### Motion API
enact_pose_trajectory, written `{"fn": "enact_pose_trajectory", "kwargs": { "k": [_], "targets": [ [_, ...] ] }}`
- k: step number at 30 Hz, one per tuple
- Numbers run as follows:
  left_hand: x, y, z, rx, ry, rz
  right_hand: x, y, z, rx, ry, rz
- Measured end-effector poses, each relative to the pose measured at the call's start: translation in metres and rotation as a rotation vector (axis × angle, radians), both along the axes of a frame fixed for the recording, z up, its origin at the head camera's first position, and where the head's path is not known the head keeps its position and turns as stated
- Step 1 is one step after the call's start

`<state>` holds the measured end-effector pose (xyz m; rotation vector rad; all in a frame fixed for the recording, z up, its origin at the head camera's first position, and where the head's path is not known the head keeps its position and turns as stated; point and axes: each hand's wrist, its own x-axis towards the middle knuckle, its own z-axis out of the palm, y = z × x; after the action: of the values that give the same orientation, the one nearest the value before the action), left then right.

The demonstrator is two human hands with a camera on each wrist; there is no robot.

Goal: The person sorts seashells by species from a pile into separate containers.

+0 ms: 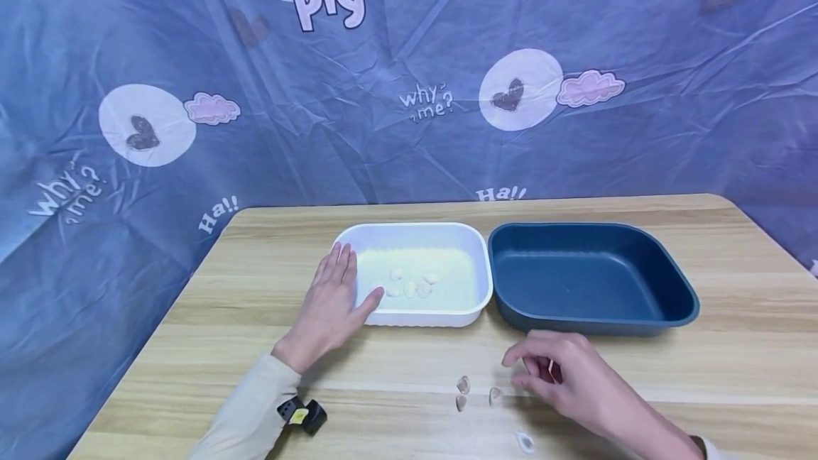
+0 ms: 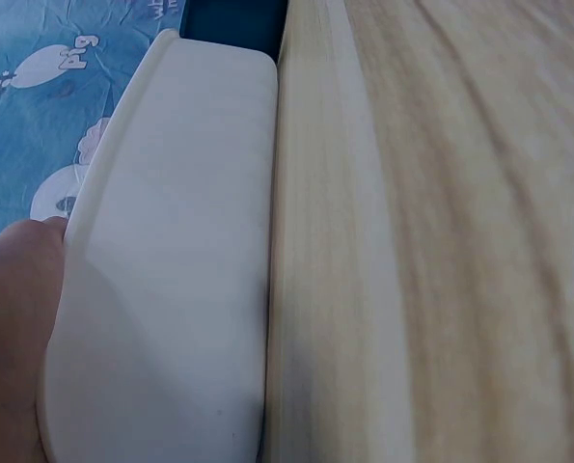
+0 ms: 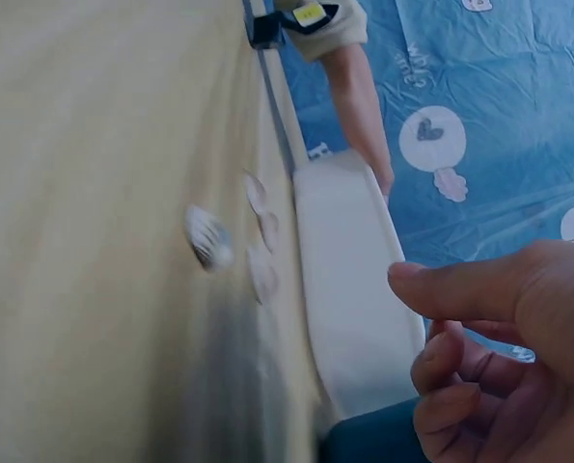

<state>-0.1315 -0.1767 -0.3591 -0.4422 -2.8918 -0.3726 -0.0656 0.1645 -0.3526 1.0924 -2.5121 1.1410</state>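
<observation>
My left hand (image 1: 329, 304) rests on the left end of the white plastic tub (image 1: 424, 319), its fingers lying straight along the rim and its thumb over the front corner. Several small pale seashells (image 1: 410, 289) lie on the tub's floor. Above the table, in front of the blue tub (image 1: 575, 286), hovers my right hand (image 1: 569, 375). Its fingers are loosely bent, thumb and index finger apart with nothing between them. Just left of it are three small shells, one of them a brownish shell (image 1: 463, 384). A ridged shell (image 3: 207, 239) lies nearer the table's front.
The two tubs stand side by side, ends touching, toward the back of the wooden table (image 1: 211, 346). Behind the table hangs a blue printed cloth (image 1: 358, 133). A black band with a yellow tag (image 1: 298, 415) is on the left wrist.
</observation>
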Motion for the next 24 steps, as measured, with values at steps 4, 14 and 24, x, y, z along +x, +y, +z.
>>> {"fn": "enact_pose_trajectory", "kwargs": {
  "k": [4,14,24],
  "targets": [
    [0.0,0.0,0.0,-0.002,0.0,0.003,0.005,0.006,-0.011,-0.02,-0.038,0.139],
    [-0.002,0.001,0.0,0.015,0.019,0.001,0.008,0.024,-0.023,0.038,-0.402,0.405],
    [-0.002,0.0,-0.001,-0.001,-0.004,0.01,0.007,0.026,-0.03,0.076,-0.354,0.456]
  ]
}}
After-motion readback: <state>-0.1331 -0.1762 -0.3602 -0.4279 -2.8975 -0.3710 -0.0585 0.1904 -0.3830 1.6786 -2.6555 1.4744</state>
